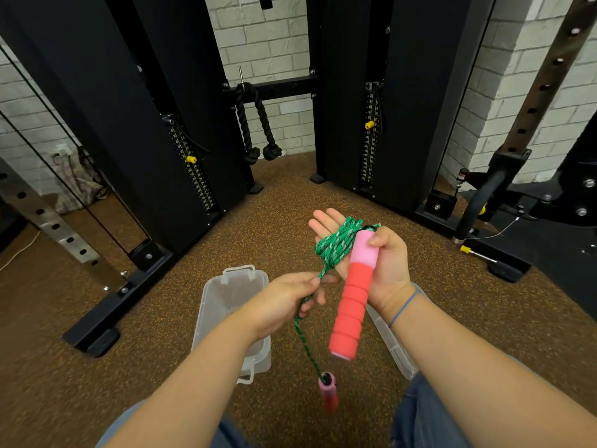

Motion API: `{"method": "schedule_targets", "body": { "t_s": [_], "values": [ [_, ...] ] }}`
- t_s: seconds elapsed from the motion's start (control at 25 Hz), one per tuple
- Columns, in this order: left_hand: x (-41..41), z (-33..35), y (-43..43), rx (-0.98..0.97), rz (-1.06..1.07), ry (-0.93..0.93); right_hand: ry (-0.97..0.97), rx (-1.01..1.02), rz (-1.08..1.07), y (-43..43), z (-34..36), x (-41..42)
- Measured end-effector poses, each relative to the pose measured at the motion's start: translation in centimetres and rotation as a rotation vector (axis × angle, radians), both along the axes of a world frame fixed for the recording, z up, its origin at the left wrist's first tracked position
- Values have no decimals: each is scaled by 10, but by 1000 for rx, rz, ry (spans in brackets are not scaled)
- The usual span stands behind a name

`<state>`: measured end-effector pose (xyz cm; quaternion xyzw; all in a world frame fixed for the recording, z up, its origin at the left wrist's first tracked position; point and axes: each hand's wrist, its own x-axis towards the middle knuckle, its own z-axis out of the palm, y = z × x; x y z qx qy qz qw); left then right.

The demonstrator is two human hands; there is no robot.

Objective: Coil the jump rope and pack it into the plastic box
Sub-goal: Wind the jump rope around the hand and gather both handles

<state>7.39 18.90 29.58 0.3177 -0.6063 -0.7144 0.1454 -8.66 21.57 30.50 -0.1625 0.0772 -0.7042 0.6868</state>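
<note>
I see a speckled brown floor [129, 383], a white brick wall [268, 43] and black weight machines [145, 124] behind. A clear plastic box [226, 305] sits open on the floor below my arms. My right hand [384, 270] is palm up, thumb pinning a red and pink handle [355, 295], with green rope [336, 244] coiled around the fingers. My left hand [290, 299] pinches the rope; the second handle [329, 391] dangles below.
</note>
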Motion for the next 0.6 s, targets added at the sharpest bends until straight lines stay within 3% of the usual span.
{"method": "schedule_targets", "body": {
  "t_s": [0.6],
  "values": [
    [12,13,-9,-318,-76,-282,185,123,139,5,-4,-8]
  ]
}}
